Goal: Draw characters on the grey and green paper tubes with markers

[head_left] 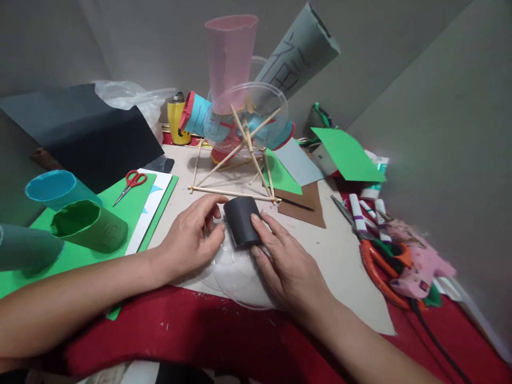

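A short black paper tube is held above the clear plastic discs in front of me. My right hand grips its right side between thumb and fingers. To the left of the tube, my left hand has its fingers curled but apart, with nothing seen between them. Beyond both hands stands a frame of wooden sticks, bearing clear round discs with a pink tube, a grey-green tube and blue tubes with red rims around them.
Blue and green paper tubes stand at left near small red scissors. Black sheets lie behind. At right are orange-handled scissors, markers, a pink glue gun with a cord, and green paper.
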A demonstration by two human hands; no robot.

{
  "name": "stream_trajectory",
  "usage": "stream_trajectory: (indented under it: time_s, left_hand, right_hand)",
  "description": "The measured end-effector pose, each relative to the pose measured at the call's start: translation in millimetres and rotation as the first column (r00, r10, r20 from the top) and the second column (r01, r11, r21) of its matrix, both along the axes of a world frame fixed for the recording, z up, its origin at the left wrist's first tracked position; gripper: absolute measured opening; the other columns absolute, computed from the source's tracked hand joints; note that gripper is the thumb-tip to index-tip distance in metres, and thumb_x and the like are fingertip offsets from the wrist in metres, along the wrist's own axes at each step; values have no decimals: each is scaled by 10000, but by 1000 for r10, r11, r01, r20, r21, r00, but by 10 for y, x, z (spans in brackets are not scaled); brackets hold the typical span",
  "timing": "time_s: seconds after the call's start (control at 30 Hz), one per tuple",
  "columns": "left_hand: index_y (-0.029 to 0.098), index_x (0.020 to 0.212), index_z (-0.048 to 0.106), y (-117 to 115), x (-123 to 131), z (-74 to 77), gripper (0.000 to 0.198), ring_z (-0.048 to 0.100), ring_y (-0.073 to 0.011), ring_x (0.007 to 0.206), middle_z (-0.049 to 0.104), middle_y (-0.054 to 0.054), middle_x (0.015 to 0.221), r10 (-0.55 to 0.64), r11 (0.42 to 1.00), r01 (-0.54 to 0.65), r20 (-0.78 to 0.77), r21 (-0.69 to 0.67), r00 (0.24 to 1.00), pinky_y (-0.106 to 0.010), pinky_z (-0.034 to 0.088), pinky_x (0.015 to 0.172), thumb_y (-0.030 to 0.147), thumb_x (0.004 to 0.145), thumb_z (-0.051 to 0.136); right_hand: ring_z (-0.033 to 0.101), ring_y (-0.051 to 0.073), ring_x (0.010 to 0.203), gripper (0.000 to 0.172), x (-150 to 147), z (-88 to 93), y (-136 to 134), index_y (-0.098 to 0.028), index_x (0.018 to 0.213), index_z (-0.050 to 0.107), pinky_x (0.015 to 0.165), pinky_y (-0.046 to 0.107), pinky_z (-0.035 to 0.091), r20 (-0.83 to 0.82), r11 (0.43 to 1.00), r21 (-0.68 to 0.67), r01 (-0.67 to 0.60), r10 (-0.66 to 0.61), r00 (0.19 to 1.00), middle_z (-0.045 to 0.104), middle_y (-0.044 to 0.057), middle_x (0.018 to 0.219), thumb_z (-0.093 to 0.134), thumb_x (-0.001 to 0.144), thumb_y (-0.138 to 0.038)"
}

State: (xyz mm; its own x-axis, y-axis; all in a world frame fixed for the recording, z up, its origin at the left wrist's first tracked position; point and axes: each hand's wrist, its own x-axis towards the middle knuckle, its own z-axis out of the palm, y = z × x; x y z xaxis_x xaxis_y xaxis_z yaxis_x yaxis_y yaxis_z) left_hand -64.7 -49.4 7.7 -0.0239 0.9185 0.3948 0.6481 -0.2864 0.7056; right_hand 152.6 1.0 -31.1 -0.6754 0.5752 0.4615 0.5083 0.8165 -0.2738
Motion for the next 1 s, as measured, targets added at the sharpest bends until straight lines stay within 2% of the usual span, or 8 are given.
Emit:
stream_trajectory:
  time_s: [0.1, 0.23, 0.33, 0.4, 0.53, 0.77, 0.9, 1.0]
  left_hand:
    - [173, 1197, 567, -85, 38, 229, 334, 590, -120, 762, 622, -27, 947, -10, 1000, 10, 42, 1, 999, -251, 514, 677, 122, 867, 580]
    - [193, 1133, 625, -354, -13, 817, 239, 641, -133, 789, 681, -25, 950, 34, 999, -34, 10, -31, 999, -247, 535, 673, 173, 895, 624]
    - [223, 1082, 674, -628, -195, 1218, 197, 658, -154, 794, 712, -18, 972, 208, 978, -204, -185, 37, 961, -280, 541, 721, 221, 885, 685]
    - [234, 1031, 700, -808, -381, 1342, 175, 645, -153, 752, 715, -9, 967, 359, 933, -343, -345, 111, 867, -292, 528, 720, 264, 861, 730]
    - [250, 1062, 690, -1069, -774, 1204, 281, 659, -219, 877, 722, -41, 1070, 431, 874, -483, -541, 52, 722, -313, 526, 715, 421, 842, 720]
    - [207, 797, 675, -1200, -995, 750, 282, 644, -220, 744, 721, -56, 806, 391, 819, -567, -641, -84, 660, -316, 457, 649, 466, 878, 599]
    - [205, 777, 682, -1199, -831, 825, 223, 579, -168, 658, 669, -6, 713, 515, 820, -572, -400, -29, 758, -290, 440, 632, 411, 859, 666]
    - [210, 793, 707, -1109, -581, 865, 223, 579, -146, 651, 675, 12, 715, 502, 848, -493, -6, -196, 865, -254, 467, 614, 424, 855, 711]
  right_hand:
    - [588, 343, 1311, 660, -7, -1, 9, -267, 1616, 171, 917, 505, 611, 11, 999, 44, -5, 4, 1000, 514, 223, 1480, 451, 1019, -239]
    - [641, 348, 1240, 641, 4, -19, 6, -246, 1608, 213, 884, 488, 622, -1, 995, 97, 0, 0, 1000, 532, 227, 1465, 463, 1018, -249]
    - [662, 354, 1205, 614, 6, -43, 14, -241, 1597, 252, 859, 485, 628, -4, 993, 118, 15, -15, 1000, 556, 215, 1446, 461, 1019, -255]
    - [684, 358, 1162, 602, -1, -53, 24, -235, 1590, 271, 822, 480, 635, 1, 992, 122, 26, -27, 1000, 568, 204, 1438, 461, 1020, -269]
    - [707, 362, 1103, 581, -14, -51, 30, -203, 1575, 304, 792, 478, 634, 10, 990, 138, 22, -24, 1000, 578, 207, 1430, 452, 1020, -288]
    - [697, 361, 1110, 516, -13, -32, 11, -165, 1512, 418, 801, 474, 619, -5, 991, 134, 26, -26, 1000, 578, 212, 1431, 450, 1019, -315]
    - [696, 344, 1109, 499, -22, -28, 15, -158, 1498, 438, 814, 460, 613, 1, 991, 130, 35, -35, 999, 585, 210, 1424, 446, 1021, -303]
    - [701, 335, 1101, 493, -33, -27, 25, -150, 1492, 447, 802, 443, 618, -1, 989, 144, 42, -42, 999, 601, 216, 1404, 443, 1023, -302]
